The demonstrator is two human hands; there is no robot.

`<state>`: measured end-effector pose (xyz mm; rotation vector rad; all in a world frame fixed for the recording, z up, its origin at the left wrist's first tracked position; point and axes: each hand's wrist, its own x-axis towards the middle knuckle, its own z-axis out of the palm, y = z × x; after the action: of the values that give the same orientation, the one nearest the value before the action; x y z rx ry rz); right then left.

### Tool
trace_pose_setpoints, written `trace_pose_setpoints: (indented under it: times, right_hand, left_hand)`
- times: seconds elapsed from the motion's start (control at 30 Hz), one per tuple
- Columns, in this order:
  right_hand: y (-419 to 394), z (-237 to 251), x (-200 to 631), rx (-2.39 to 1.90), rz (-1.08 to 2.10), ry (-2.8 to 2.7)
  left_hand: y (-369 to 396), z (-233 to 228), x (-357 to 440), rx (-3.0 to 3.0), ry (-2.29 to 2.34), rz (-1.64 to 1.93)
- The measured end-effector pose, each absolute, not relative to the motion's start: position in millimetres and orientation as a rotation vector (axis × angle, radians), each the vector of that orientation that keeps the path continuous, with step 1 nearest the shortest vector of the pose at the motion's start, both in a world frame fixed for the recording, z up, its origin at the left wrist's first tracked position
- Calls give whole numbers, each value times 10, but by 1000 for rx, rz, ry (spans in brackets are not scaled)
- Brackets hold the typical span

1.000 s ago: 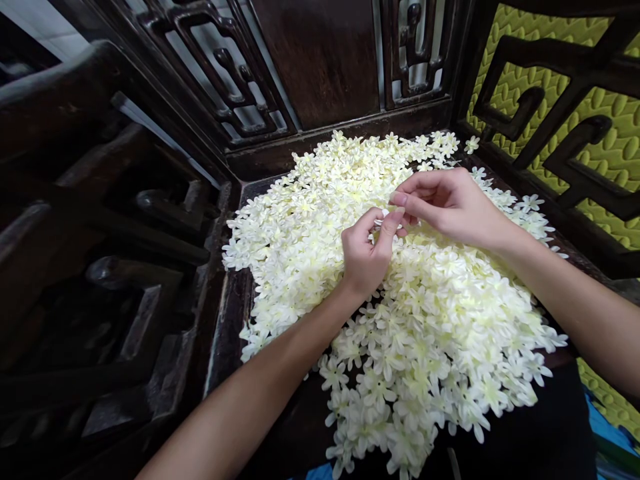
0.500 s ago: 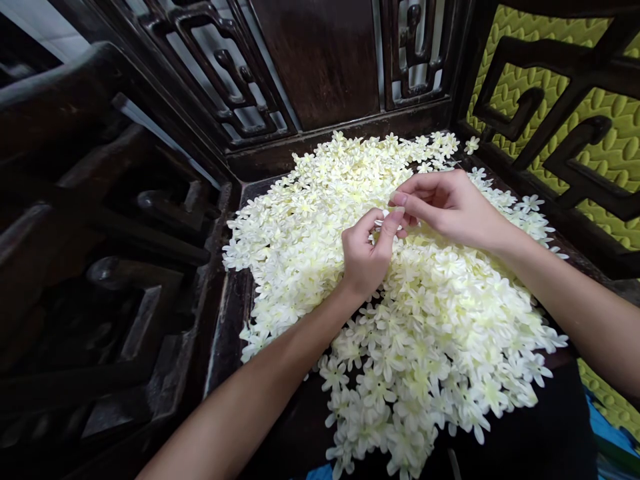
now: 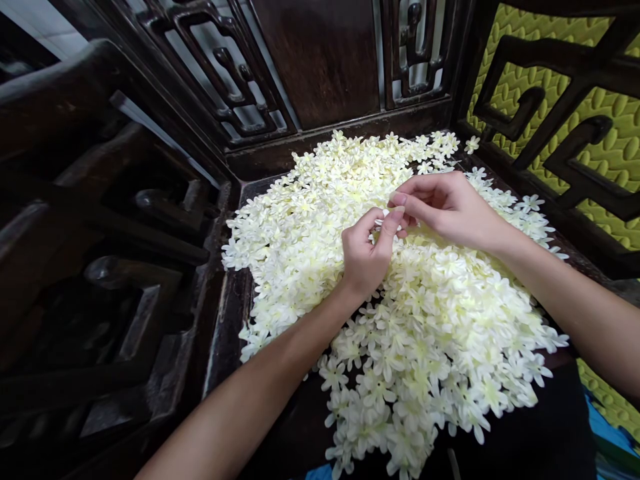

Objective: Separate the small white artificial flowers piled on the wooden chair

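A wide heap of pale yellow-white artificial flowers (image 3: 440,327) spreads over a dark wooden seat and spills toward me. Above the middle of the heap my two hands meet, fingertips almost touching. My left hand (image 3: 367,250) is closed, with a white flower (image 3: 379,222) pinched between thumb and curled fingers; only its petals peek out. My right hand (image 3: 445,207) comes in from the right, its thumb and index finger pressed together right beside the left thumb. Whatever lies between the right fingertips is too small or hidden to make out.
Dark carved wooden lattice (image 3: 235,80) and a solid panel (image 3: 320,60) rise behind the heap. A wooden armrest frame (image 3: 135,273) stands close on the left. At the right, more lattice (image 3: 565,80) fronts a yellow-green quilted surface (image 3: 595,147). Something blue (image 3: 607,423) shows at lower right.
Almost nothing differs. Both hands keep the same pinch in the same place, and the right wrist sits very slightly lower.
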<state>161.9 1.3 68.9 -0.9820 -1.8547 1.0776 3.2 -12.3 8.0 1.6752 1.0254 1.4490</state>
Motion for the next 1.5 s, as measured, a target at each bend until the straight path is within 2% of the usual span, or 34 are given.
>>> trace_pose_setpoints:
  times: [1.5]
  right_hand:
    - [16,663,1611,-971,1049,-1897]
  left_hand:
    - [-129,88,45,1662,1028,1447]
